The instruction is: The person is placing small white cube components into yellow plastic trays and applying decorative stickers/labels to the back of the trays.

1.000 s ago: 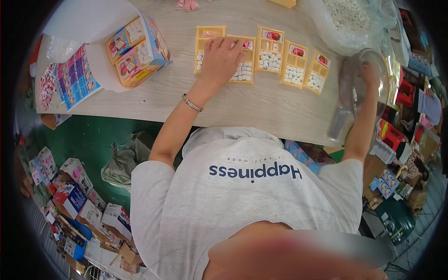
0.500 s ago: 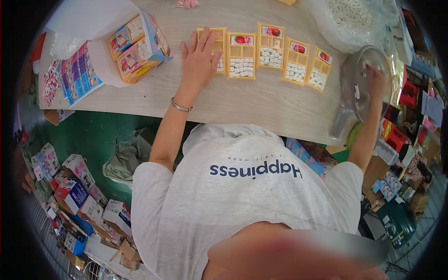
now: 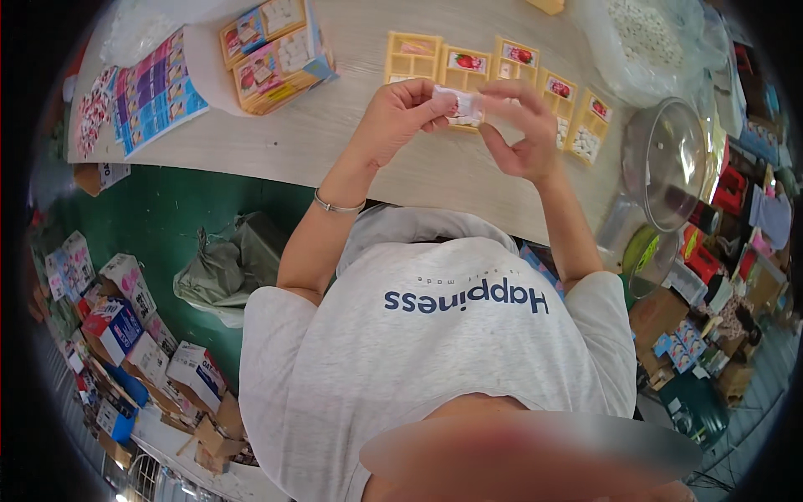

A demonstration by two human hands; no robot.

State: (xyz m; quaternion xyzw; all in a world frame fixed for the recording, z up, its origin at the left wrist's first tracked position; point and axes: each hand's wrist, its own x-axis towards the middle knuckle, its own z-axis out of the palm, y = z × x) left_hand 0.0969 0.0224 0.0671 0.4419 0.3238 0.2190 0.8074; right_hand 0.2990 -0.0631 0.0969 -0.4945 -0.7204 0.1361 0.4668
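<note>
Above the row of yellow compartment trays, my left hand pinches a small white packet with pinkish-red marks between thumb and fingers. My right hand is just to its right, thumb and fingers apart and slightly blurred, the fingertips close to the packet. Behind the hands stand the leftmost tray, the second tray and the third tray. Further right are the fourth tray and the fifth tray. Strawberry-printed packets sit in several top compartments, with white pellets below. My hands hide parts of the trays.
At right is a clear round bowl, with a large bag of white pellets behind it. On the left, a box of filled trays stands beside printed sheets and small pink-and-white pieces. The table's front edge runs before me.
My left hand has left the leftmost tray and now holds the small packet. My right hand has come from the bowl to beside it. The whole view has shifted slightly.
</note>
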